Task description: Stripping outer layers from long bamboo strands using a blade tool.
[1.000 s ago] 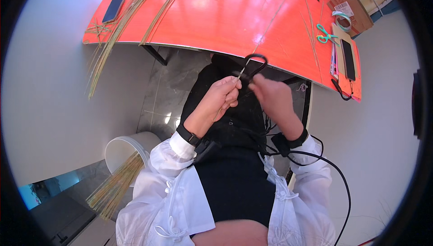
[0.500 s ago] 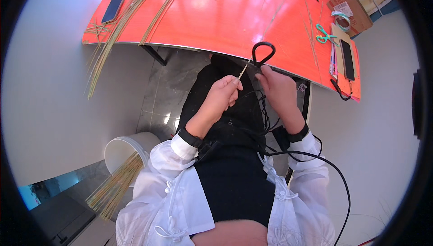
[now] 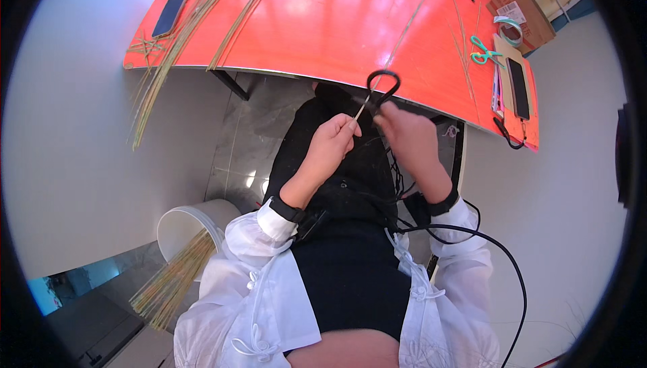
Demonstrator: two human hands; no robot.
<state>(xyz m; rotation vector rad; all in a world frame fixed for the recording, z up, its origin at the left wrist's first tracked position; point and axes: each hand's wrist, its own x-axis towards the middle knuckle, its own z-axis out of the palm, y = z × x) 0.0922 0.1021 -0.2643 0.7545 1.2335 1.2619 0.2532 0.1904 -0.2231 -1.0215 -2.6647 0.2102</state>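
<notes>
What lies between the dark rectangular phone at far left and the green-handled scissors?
In the head view: two bundles of long tan stalks, then a few single thin stalks, over the red table.

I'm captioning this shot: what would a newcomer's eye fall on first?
Probably the glossy red-orange table across the top. Next, near the centre, the left hand holds a thin pale stalk and the blurred right hand a black loop-handled tool. At lower left, a bundle of long straw-coloured stalks juts from a tilted white bucket.
</notes>
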